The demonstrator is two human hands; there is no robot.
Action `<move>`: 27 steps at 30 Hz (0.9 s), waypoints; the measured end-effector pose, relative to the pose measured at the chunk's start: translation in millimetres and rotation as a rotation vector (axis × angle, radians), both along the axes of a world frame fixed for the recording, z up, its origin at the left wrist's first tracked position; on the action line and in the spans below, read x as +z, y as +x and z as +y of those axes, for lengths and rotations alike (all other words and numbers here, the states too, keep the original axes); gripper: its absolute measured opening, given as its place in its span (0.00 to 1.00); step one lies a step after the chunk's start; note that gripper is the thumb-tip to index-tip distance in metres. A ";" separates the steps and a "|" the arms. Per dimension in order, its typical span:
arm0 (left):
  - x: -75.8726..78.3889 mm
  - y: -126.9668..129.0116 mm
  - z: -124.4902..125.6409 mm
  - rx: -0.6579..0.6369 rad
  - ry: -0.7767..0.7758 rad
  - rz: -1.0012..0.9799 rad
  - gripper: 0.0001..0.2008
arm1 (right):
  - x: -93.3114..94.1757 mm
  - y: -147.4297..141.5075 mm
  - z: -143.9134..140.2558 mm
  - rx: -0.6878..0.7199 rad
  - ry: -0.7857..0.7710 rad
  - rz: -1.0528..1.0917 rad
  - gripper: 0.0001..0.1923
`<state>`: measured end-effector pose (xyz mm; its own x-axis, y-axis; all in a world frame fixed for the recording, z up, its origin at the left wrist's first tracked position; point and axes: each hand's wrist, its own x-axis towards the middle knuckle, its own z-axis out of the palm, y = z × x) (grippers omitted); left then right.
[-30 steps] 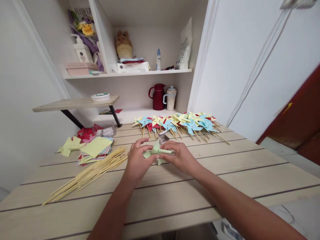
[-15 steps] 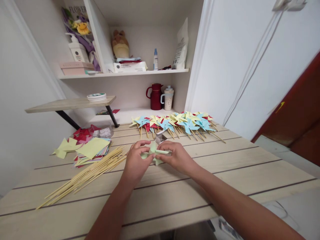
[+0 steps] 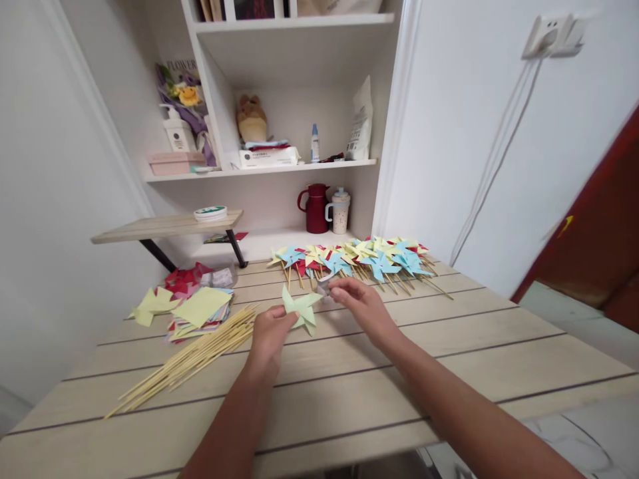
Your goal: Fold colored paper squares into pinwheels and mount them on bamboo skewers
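My left hand [image 3: 272, 330] pinches a pale green paper pinwheel [image 3: 305, 311], its thumb on top near the middle and the folded blades spread out flat. To its right, my right hand [image 3: 357, 299] has its fingertips drawn together at the right edge of a small grey, shiny holder with a white curved strip [image 3: 325, 285]. What those fingers hold, if anything, is too small to make out. Behind the hands lies a row of finished pinwheels [image 3: 382, 265] in blue, yellow and red on wooden sticks.
Thin wooden sticks [image 3: 200, 352] lie in a bundle at the left, beside stacked coloured paper squares [image 3: 202, 307] and a loose yellow pinwheel shape [image 3: 151, 306]. A small raised shelf [image 3: 164, 226] stands at the back left. A red jug [image 3: 316, 209] and a cup [image 3: 340, 213] stand behind.
My right hand has let go of the green pinwheel and moved up and right to the grey holder. The pinwheel now lies flatter, held by my left hand alone. The camera view has tilted up.
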<state>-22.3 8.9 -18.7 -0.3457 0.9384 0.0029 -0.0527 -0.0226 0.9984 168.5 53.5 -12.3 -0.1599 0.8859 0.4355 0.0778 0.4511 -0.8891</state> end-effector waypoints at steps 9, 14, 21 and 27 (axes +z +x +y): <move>-2.9 -6.6 4.1 0.139 0.023 -0.170 0.09 | -16.6 5.9 15.7 -0.062 -0.099 0.041 0.22; -5.7 -11.3 8.0 0.123 0.015 -0.204 0.10 | -20.4 12.9 27.3 -0.184 -0.104 0.079 0.22; -10.9 -11.7 13.3 -0.054 -0.009 -0.234 0.18 | -23.9 47.1 50.0 -0.308 -0.135 -0.014 0.17; -2.6 -6.2 11.8 -0.092 0.062 -0.397 0.13 | -40.8 45.4 57.8 -0.284 -0.112 -0.206 0.10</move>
<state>-28.5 20.7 -21.3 -0.2459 0.9677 -0.0562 -0.4386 -0.0593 0.8967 213.9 111.4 -53.2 0.0253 0.9480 0.3172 0.3684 0.2862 -0.8845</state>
